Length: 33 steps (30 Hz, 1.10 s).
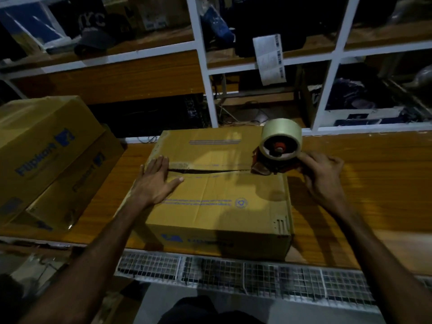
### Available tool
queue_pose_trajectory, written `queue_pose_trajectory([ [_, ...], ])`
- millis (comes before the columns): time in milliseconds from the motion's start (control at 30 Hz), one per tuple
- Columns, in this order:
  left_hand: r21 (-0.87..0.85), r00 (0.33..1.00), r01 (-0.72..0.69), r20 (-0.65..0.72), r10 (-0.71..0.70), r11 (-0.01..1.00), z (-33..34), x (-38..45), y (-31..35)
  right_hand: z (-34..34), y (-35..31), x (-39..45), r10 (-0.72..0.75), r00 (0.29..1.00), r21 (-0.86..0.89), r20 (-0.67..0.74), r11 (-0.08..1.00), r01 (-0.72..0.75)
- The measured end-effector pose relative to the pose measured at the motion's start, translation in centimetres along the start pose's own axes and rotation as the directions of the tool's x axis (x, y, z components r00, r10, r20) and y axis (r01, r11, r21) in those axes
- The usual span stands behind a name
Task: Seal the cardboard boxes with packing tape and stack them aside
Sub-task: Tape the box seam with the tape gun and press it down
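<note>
Two hands work mid-frame: my left hand (pixel 156 181) lies flat, fingers spread, on the brown cardboard box (pixel 217 195) beside its open seam. My right hand (pixel 323 174) grips the red tape dispenser with its pale roll (pixel 278 152) at the seam's right end.

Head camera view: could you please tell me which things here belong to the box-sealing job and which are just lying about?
Part of the job:
- open-seamed cardboard box
- tape dispenser, held by the right hand
- left hand pressing the flap
- stacked boxes

Just lying about:
- dark cap on the shelf
- hanging paper label
</note>
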<state>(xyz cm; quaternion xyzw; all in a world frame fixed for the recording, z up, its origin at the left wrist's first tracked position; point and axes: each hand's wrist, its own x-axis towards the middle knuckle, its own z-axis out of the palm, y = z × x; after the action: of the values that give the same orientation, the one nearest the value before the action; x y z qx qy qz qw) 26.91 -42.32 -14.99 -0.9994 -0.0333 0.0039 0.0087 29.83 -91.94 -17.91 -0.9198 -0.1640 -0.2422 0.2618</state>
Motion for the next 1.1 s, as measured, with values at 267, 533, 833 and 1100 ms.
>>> queue_pose_trajectory([
  [267,0.001,1.0,-0.001,0.001,0.001,1.0,0.3,0.3,-0.3,-2.7,3.3,-0.7,0.083,0.995,0.042,-0.059,0.996,-0.08],
  [533,-0.005,0.999,0.007,-0.031,-0.007,1.0,0.2,0.2,0.1,-3.1,4.4,-3.6,0.14,0.985,0.106,-0.103,0.986,-0.13],
  [833,-0.199,0.953,-0.288,0.031,0.3,0.937,-2.8,-5.5,22.6,-0.4,3.7,-5.6,0.33,0.94,0.319,-0.087,0.903,-0.288],
  [1100,-0.209,0.96,-0.269,0.024,0.28,0.94,-2.0,-4.1,31.8,-1.2,2.2,-5.6,0.382,0.911,0.441,-0.154,0.852,-0.282],
])
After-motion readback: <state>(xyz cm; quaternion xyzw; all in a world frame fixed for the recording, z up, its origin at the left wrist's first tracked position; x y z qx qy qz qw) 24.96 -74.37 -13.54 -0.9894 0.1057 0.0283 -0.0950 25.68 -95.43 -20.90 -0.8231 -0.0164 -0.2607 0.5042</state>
